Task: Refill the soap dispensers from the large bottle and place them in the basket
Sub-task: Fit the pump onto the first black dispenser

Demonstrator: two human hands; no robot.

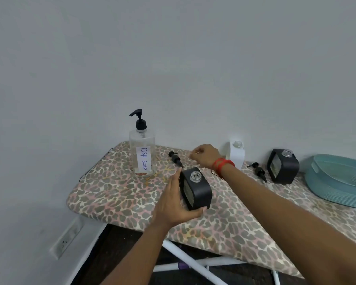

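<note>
The left hand (173,200) gripped the black dispenser (195,188), fingers and thumb clamped on either side. The right hand (203,156) hovered just beyond, fingers curled — pinching anything or not, I couldn't tell. The large bottle (142,155) stood upright, near and to the left of those fingers.

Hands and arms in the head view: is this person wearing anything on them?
The left forearm and right forearm are bare, no sleeves in view. The right wrist carries several turns of red thread, with a thin dark cord hanging from it. The left hand and right hand show no gloves or watch.
</note>
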